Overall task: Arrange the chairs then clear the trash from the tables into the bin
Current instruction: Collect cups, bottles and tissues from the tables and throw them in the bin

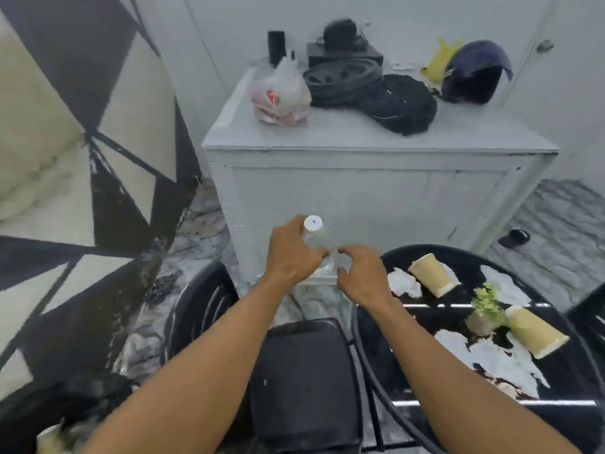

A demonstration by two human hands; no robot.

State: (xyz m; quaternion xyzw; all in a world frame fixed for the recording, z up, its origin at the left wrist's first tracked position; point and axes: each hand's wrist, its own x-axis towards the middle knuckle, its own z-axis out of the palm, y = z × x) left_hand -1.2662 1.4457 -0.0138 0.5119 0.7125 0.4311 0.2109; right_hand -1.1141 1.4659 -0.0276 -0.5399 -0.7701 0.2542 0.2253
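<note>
Hands meeting on a clear bottle

Left hand (pixel 292 253) is wrapping its fingers around the neck of a clear plastic bottle (pixel 319 247), just under the white cap, holding it upright in the air. Right hand (pixel 361 276) is curling in beside the bottle's lower body, fingers bent and part open; whether they are touching it is unclear. Below is sitting a black chair (pixel 304 381). At right, the round black table (pixel 556 381) is carrying two tipped paper cups (pixel 431 273), crumpled tissues (pixel 404 283) and a small plant. Behind is standing a white cabinet (pixel 376 191) on a marbled floor.

White cabinet (pixel 376 188), marbled floor (pixel 553 231), black-and-cream geometric wall (pixel 82 142)
</note>
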